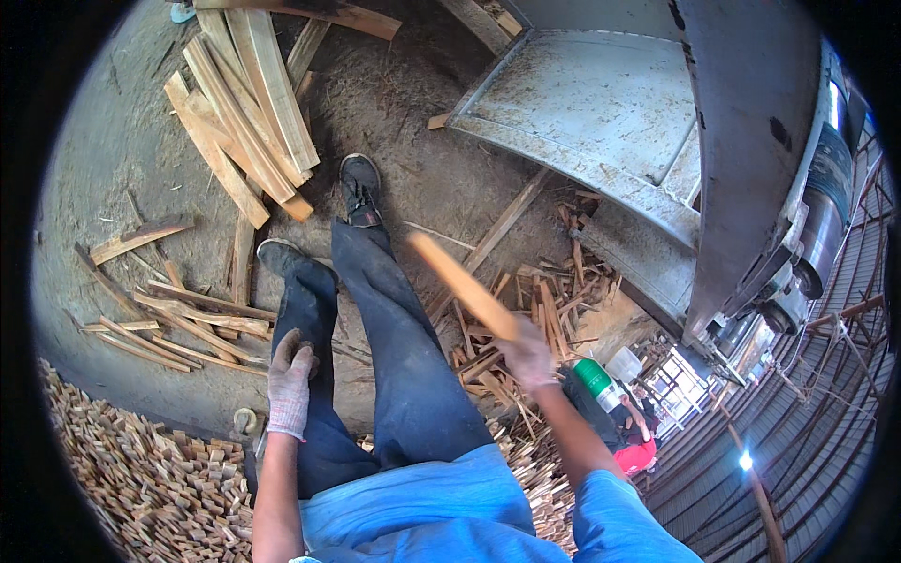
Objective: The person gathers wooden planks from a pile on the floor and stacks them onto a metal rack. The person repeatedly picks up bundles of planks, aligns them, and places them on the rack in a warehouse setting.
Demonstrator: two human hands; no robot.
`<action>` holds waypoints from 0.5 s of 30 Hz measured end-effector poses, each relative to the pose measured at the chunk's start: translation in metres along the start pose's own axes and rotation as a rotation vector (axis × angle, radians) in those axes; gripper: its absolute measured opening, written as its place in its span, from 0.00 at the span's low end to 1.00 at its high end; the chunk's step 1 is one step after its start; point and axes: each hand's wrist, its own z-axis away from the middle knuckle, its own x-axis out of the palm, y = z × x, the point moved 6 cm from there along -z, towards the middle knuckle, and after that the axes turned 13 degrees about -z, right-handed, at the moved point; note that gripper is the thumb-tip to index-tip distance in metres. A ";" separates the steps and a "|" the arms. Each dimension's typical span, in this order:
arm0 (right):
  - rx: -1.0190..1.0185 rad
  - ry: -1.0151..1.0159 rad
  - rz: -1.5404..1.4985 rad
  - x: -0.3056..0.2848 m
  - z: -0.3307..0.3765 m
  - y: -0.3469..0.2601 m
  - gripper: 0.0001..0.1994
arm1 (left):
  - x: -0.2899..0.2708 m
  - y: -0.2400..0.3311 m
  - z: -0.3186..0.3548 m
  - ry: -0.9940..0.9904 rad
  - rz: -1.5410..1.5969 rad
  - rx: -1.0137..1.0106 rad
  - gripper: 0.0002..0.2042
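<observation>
Right hand (pixel 527 357) gripping blurred wooden stick (pixel 463 284) mid-frame; gloved left hand (pixel 289 385) flat on knee, seemingly empty; planks (pixel 246 103) upper left unsorted.

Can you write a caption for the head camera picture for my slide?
Seated person's right hand lifts a wooden stick while the gloved left hand rests on a knee.

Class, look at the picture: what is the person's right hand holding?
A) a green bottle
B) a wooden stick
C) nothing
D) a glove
B: the right hand grips a wooden stick that points up and to the left, while the gloved left hand rests on the thigh.
</observation>
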 end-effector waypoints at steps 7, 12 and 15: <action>0.555 -0.286 0.533 -0.056 0.008 0.062 0.36 | -0.014 -0.019 -0.026 0.111 -0.118 0.131 0.24; 0.410 -0.349 -0.035 0.066 -0.151 -0.067 0.36 | -0.008 -0.021 -0.037 0.187 -0.075 0.043 0.27; 0.257 -0.474 0.035 0.125 -0.242 -0.123 0.37 | -0.028 -0.004 -0.056 0.251 -0.132 0.123 0.29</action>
